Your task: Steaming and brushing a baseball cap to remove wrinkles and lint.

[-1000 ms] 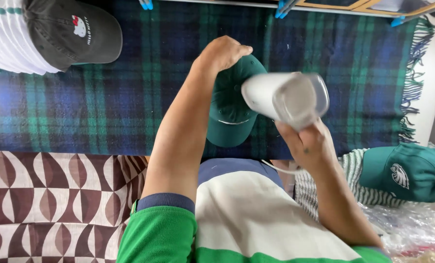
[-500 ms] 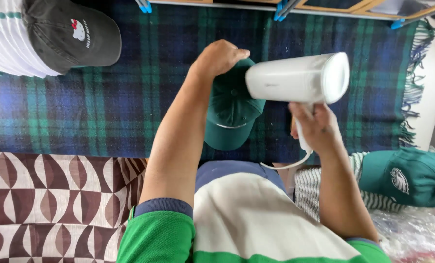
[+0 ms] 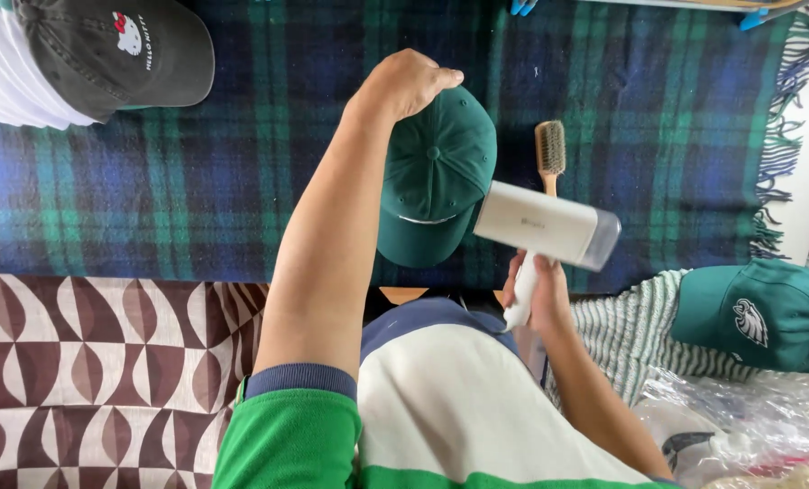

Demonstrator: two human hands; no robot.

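Taking the green plaid blanket (image 3: 151,181) as our landmark and going left to right: at its upper left corner a dark grey cap (image 3: 114,50) rests on a white striped stack (image 3: 6,81). Near the blanket's middle, our left hand (image 3: 404,83) grips the top edge of a dark green cap (image 3: 436,177), fingers curled over it, holding it up above the cloth. Just right of that cap lies a wooden bristle brush (image 3: 550,149) on the blanket. Our right hand (image 3: 536,290) is clenched around the handle of a white handheld steamer (image 3: 545,225). Half a second ago the steamer was raised level with the cap's crown; now we have lowered it beside the cap's brim and turned it. Off the blanket's lower right corner sits another green cap (image 3: 757,312) on a striped cloth (image 3: 631,330).
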